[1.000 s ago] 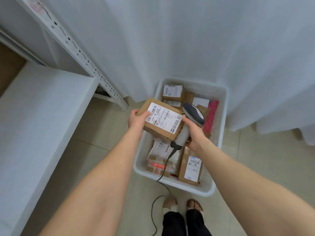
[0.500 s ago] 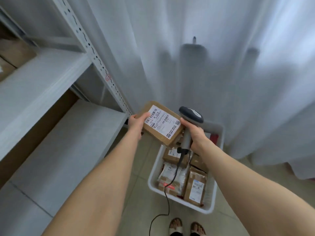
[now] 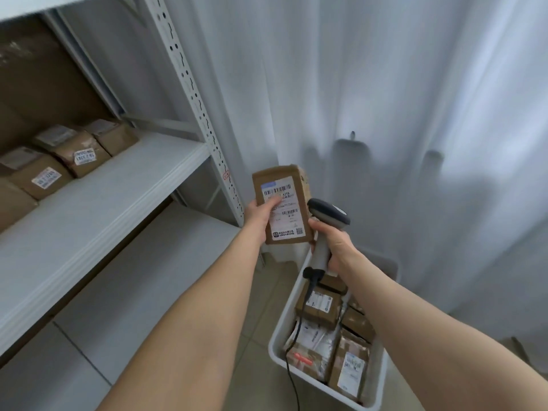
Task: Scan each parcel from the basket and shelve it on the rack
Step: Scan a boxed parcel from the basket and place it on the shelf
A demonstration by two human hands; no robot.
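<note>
My left hand [image 3: 257, 220] grips a brown cardboard parcel [image 3: 286, 200] by its left edge, thumb on the white barcode label, held upright at chest height. Just to its right my right hand [image 3: 333, 244] grips the handle of a grey corded barcode scanner [image 3: 326, 221], whose dark head sits beside the parcel's right edge. Below, the white plastic basket [image 3: 277, 348] stands on the floor with several labelled parcels [image 3: 318, 307] inside. The grey metal rack [image 3: 98, 185] is at the left.
Three brown labelled parcels [image 3: 77, 149] sit in a row at the back of the rack's middle shelf; a lower shelf [image 3: 124, 280] lies beneath. A perforated rack upright [image 3: 195, 105] stands near the held parcel. White curtain [image 3: 385, 99] hangs behind. The scanner cable [image 3: 292, 378] trails down.
The view has lifted and swung left toward the rack. The parcel has risen away from the basket and turned upright, label toward me, with the scanner staying beside it.
</note>
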